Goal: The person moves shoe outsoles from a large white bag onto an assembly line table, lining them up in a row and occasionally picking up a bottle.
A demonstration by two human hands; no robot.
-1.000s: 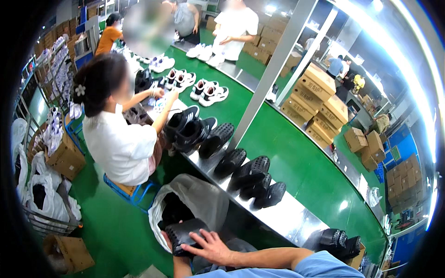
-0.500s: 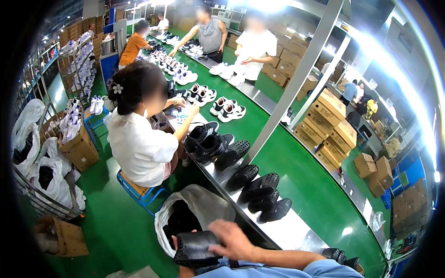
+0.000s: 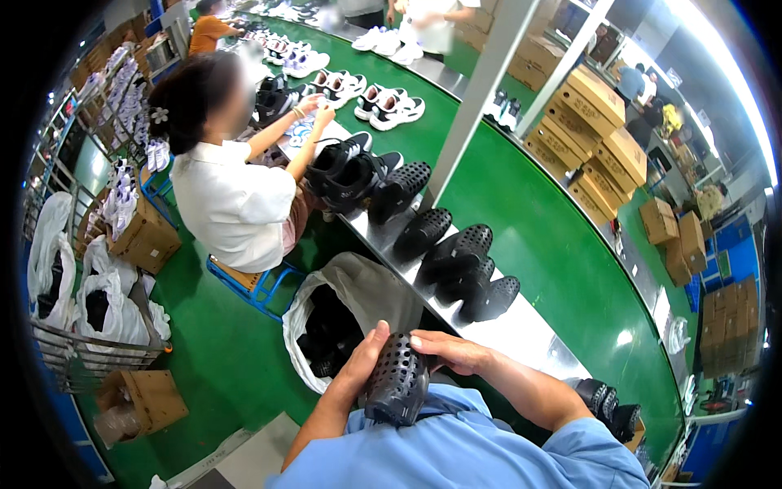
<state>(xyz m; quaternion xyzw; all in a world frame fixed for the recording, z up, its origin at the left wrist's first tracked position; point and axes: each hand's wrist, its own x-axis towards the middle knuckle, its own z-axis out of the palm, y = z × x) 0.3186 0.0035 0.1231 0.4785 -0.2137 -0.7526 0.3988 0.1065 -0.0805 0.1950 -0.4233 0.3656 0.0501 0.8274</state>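
Holed black shoe (image 3: 397,376) found gripped in both hands

The left hand (image 3: 358,371) was closed on the shoe's left side, thumb near its upper end; the right hand (image 3: 458,353) was closed on the upper right edge — some fingers were hidden. The shoe sat just in front of the blue shirt (image 3: 456,444), holes facing up. Beyond it stood an open white bag (image 3: 375,281) with dark contents (image 3: 322,326). Alongside ran a metal bench (image 3: 538,350) bearing dark footwear (image 3: 495,297) — near a seated co-worker (image 3: 232,196).
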